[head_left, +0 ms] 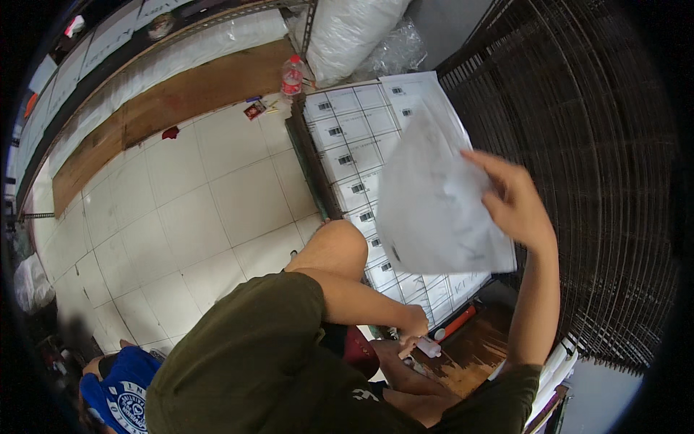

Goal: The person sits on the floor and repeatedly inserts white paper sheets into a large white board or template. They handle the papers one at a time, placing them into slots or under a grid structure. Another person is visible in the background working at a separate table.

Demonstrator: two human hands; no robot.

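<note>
My right hand (512,199) is raised over the white boxes, its thumb and fingers pinched on the edge of a large white sheet (441,206). The sheet hangs slanted and blurred, with faint marks showing through. Lower down, my left hand (414,323) is closed around the end of a small pale bottle (429,349), most of its fingers hidden from above. Under the sheet stand rows of white boxes (345,159), packed edge to edge with dark printed labels. The sheet covers part of these rows.
Dark wire racks (578,145) rise close on the right. A red-capped bottle (292,78) stands beyond the boxes, near white wrapped bundles (354,36). An orange-red tool or bar (457,322) lies by the brown board (473,354). Another person in blue (130,390) is at lower left.
</note>
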